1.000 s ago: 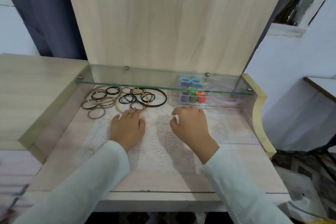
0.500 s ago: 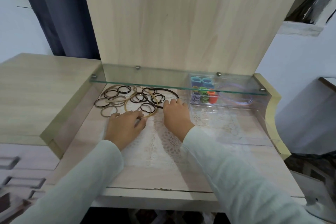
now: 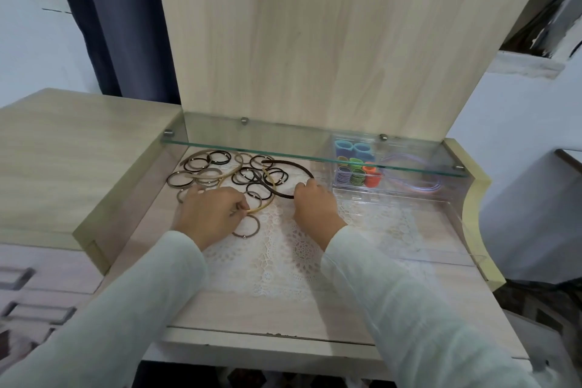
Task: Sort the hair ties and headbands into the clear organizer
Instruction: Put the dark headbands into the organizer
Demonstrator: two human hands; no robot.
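Right hand (image 3: 315, 209) has its fingers curled round the bend of the dark brown headband (image 3: 283, 163). It holds the bent part, and the two thin ends point left and far, away from the hand. So the headband's long way runs left to right.

The clear organizer (image 3: 352, 195) sits just beside this hand, on its right, partly under the glass shelf (image 3: 283, 149). The right hand is the nearer one, so I think the headband has to go right, with the bend first. Purple headbands (image 3: 425, 187) already lie in the right part of the box. Bright coloured ties (image 3: 356, 175) stand in little rows in the left part.

Left hand (image 3: 209, 214) looks like it pinches one end of a thin tan headband (image 3: 266, 203). One brown hair tie (image 3: 244, 235) lies flat just beside its fingers. More hair ties (image 3: 201, 173) lie in a heap to the far left, some overlapping.

The headbands look stiff and smooth. The ties look soft and stretchy, with tiny metal beads. They all lie on or beside a white lace mat (image 3: 283, 261) with holes that could snag an end.
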